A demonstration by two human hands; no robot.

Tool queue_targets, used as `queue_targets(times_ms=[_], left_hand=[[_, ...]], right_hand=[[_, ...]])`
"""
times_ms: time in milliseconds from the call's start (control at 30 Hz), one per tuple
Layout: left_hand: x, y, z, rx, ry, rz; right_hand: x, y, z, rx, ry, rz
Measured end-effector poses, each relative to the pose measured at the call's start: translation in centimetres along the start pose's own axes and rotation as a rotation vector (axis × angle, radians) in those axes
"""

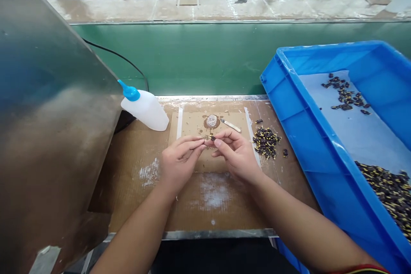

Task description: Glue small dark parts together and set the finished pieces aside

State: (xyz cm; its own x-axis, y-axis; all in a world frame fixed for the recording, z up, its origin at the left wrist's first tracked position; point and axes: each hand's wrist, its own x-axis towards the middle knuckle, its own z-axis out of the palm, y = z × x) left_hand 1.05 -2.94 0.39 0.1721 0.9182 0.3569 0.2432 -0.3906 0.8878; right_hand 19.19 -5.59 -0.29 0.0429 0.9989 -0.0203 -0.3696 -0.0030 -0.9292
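A white bottle with a blue cap (146,109) leans at the left of the bench (135,184); the left hand (180,160) is nearly closed, thumb and fingertips pinched at one end of a small dark part (212,138); the right hand (237,154), half open with fingers curled, grips the part's other end between thumb and forefinger, above the cardboard (208,165); to the right lie a pile of dark parts (266,142) and a blue crate (308,130).

Pile (266,142) right of the cardboard sheet (205,165) — bin (324,145) beyond it, bottle (147,111) left.
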Motion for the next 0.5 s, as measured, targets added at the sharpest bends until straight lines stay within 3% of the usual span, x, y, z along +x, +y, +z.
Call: queue_targets(times_ms=[100,267,367,500], left_hand=[[0.0,0.3,0.2,-0.208,0.006,-0.201],[0.4,0.0,0.4,-0.752,0.007,-0.603],[0.6,-0.1,0.5,-0.906,0.022,-0.701],[0.8,0.2,0.5,-0.940,0.055,-0.735]], right_hand=[[-0.2,-0.4,0.2,-0.061,-0.031,-0.045],[-0.7,-1.4,1.1,-0.133,-0.011,-0.149],[-1.1,-1.7,1.4,-0.198,0.006,-0.233],[-1.5,-1.9,1.3,-0.373,0.001,-0.355]])
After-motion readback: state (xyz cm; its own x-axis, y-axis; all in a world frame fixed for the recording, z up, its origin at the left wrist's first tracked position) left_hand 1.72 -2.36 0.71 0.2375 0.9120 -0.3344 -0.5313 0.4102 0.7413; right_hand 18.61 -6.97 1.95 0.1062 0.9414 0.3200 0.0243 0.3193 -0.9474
